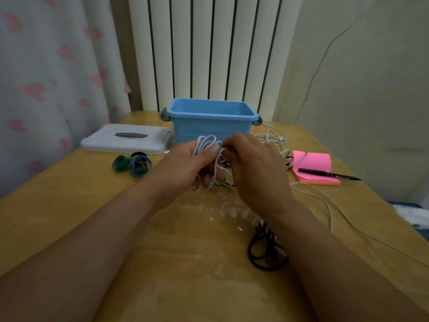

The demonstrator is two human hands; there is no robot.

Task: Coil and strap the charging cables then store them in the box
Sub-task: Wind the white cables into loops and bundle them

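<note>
My left hand [185, 166] grips a bundle of white charging cable [205, 142] whose loops stick up above my thumb. My right hand [253, 163] pinches a strand of the same white cable beside it, fingers curled over the loops. Both hands hover above the wooden table, just in front of the open blue box [212, 123]. A black cable [264, 249] lies coiled loosely under my right forearm. More white cable [274, 137] lies to the right of the box, and one long white strand [325, 201] trails off to the right. Rolled straps [133, 162] in green and blue sit to the left.
The box's white lid [126, 138] lies flat at the left rear. A pink sticky-note pad [313, 168] with a black pen [327, 174] on it sits at the right. A curtain hangs at left, a radiator behind the table [69, 205].
</note>
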